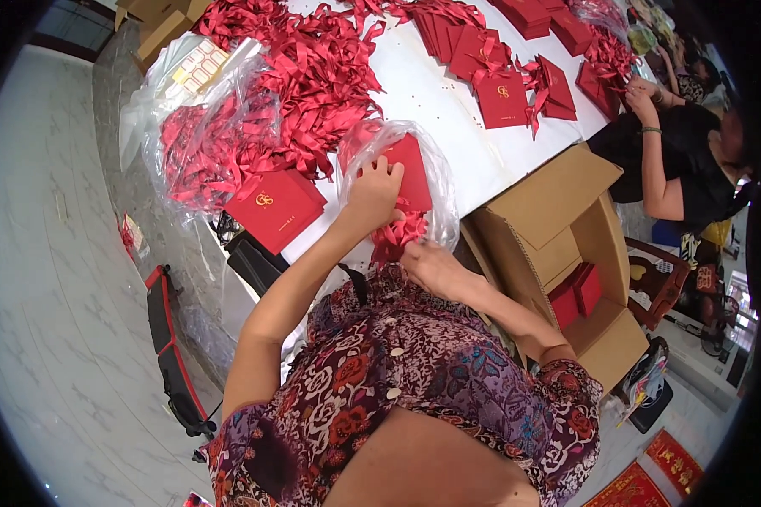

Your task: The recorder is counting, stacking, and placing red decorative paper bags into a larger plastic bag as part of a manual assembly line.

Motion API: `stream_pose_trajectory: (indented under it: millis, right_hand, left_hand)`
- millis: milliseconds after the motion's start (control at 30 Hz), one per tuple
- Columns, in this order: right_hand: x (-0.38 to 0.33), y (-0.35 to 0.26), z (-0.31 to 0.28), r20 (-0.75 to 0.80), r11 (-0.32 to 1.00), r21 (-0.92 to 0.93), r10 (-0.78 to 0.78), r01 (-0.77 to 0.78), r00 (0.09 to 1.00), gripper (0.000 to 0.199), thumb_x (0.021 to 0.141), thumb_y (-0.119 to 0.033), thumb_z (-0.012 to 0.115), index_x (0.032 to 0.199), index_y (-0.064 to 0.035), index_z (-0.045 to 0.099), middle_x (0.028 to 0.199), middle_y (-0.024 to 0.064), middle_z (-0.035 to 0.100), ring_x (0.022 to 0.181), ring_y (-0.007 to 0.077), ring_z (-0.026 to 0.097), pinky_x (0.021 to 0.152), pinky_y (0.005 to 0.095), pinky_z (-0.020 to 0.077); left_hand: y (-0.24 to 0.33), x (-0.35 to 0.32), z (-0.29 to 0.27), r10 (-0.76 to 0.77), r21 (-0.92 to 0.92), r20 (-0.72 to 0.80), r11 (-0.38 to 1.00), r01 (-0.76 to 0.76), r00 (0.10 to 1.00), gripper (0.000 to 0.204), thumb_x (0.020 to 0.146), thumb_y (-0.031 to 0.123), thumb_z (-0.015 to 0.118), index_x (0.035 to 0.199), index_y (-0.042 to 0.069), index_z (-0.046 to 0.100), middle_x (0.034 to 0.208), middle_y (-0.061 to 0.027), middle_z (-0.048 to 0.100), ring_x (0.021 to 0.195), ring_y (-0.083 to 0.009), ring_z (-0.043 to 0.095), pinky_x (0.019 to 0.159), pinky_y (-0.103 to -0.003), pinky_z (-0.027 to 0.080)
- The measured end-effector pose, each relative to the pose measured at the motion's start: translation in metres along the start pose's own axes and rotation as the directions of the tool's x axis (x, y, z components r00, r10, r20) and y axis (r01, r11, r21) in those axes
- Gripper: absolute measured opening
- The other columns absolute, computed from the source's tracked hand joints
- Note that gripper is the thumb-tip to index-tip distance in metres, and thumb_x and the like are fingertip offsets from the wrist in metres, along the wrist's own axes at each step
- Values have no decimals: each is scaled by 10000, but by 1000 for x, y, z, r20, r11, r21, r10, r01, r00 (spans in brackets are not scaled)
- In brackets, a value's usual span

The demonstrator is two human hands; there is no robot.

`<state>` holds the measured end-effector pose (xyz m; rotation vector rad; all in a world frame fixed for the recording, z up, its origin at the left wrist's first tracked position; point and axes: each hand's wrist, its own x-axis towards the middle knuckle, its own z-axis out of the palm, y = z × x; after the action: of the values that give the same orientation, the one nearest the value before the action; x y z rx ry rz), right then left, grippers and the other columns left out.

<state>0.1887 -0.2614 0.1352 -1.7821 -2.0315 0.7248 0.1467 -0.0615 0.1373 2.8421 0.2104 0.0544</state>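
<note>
A stack of flat red paper pieces, perhaps folded gift bags, [410, 173] sits in a clear plastic bag [444, 182] at the table's near edge. My left hand [375, 196] has its fingers curled over the left side of that stack. Below it hang bunched red ribbons [391, 241]. At their right side, the fingers of my right hand [435, 267] pinch the ribbon; the fingertips are partly hidden. To the left lies another red stack [275, 207] with a gold emblem. Behind it spreads a big heap of loose red ribbon [317, 93].
An open cardboard box [528, 203] with red pieces [577, 294] inside stands right of the white table [457, 160]. More red stacks [503, 97] lie farther back. Across the right corner, a co-worker's hands [643, 97] handle red ribbon. Yellowish labels [201, 66] rest on plastic at far left.
</note>
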Motion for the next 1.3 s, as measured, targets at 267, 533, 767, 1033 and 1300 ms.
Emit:
stream_pose_trajectory:
  millis: [267, 533, 767, 1033, 1300]
  right_hand:
    - [-1, 12, 18, 127, 951, -136, 294, -277, 947, 173, 854, -221, 621, 882, -50, 632, 981, 151, 555, 801, 329, 610, 693, 421, 494]
    - [9, -3, -51, -372, 859, 473, -6, 195, 928, 107, 837, -82, 647, 924, -22, 665, 899, 94, 577, 827, 255, 569, 710, 356, 453]
    - [4, -11, -75, -462, 954, 222, -81, 203, 883, 103, 821, -124, 671, 844, -24, 659, 748, 88, 560, 708, 270, 562, 631, 364, 453]
    - [3, -22, -103, -564, 949, 220, -64, 225, 823, 90, 812, -88, 672, 806, -7, 631, 730, 86, 596, 699, 264, 603, 646, 342, 485]
    - [30, 69, -101, -524, 726, 606, 671, -325, 524, 390, 902, -285, 629, 1085, 56, 583, 992, 118, 634, 938, 175, 597, 799, 328, 484]
  left_hand:
    - [-2, 0, 3, -42, -32, 28, 999, 43, 999, 739, 463, 310, 912, 1007, 44, 487, 1025, -177, 551, 933, -365, 590, 743, -421, 531]
    - [-3, 3, -1, -77, -36, 122, 996, 82, 990, 781, 541, 335, 883, 1135, 44, 466, 1087, -207, 525, 972, -397, 581, 767, -440, 534]
    - [5, 9, -3, -150, 6, 188, 988, 152, 971, 821, 529, 345, 893, 1159, 50, 457, 1138, -181, 517, 1067, -405, 532, 778, -461, 536]
    - [7, 5, -7, -156, -2, 154, 987, 158, 976, 764, 483, 295, 893, 1085, 59, 487, 1087, -174, 531, 1049, -387, 514, 745, -444, 551]
    - [9, -2, -7, -82, -61, -9, 995, 81, 997, 566, 577, 186, 806, 1036, 52, 504, 1060, -186, 517, 981, -397, 525, 689, -434, 558]
